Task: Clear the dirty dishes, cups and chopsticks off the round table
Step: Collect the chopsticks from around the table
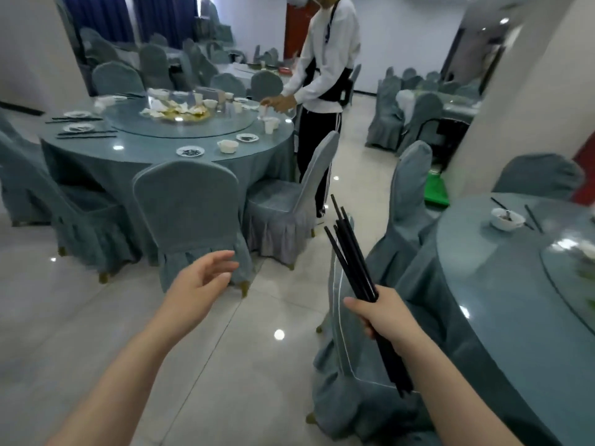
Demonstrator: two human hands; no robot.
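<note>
We're in a banquet hall, pale glossy floor tiles [96, 333] throwing back the ceiling lights, grey-blue covered chairs [190, 217] everywhere. The far round worktop [154, 149] carries small plates [190, 151], white cups [269, 125], chopsticks lying flat and a glass turntable [225, 123] heaped with scraps; just what's in that heap is too blurred to call. Another person [325, 78] stands at its far edge, head cut off by the frame. A second worktop [502, 284] runs off the right side, with a white bowl [508, 219] on it. Right hand [383, 320] is clenched around a bundle of black chopsticks [352, 249], tips fanning upward over the floor. Left hand [201, 281] hangs open, fingers spread, holding nothing.
</note>
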